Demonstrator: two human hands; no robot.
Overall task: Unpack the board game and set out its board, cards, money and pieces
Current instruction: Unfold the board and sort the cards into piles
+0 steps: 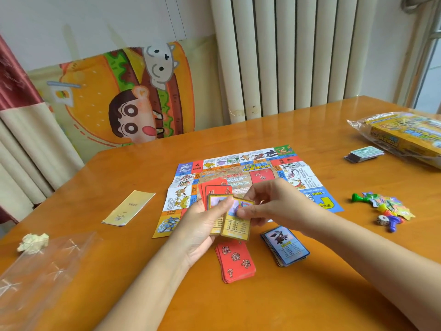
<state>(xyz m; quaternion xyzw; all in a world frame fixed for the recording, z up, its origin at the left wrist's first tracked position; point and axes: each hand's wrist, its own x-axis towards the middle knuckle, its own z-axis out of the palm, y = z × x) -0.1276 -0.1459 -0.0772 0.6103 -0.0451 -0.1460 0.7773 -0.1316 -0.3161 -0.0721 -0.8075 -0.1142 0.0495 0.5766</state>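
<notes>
- Cards [222,211]: a small fan above the board's [241,173] near edge; left hand [202,225] closed around them, right hand [269,206] pinching the front one.
- Peel one at a time; sort onto the red pile [236,261] or blue pile [285,246] on the desk [310,295].

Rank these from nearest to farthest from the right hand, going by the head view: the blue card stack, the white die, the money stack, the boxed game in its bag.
From the right hand:
1. Blue card stack, just below the hand, at the table's near side.
2. White die, off to the right among the coloured pieces.
3. Money stack, far right, beyond the board.
4. Boxed game in its bag, at the far right corner.
</notes>
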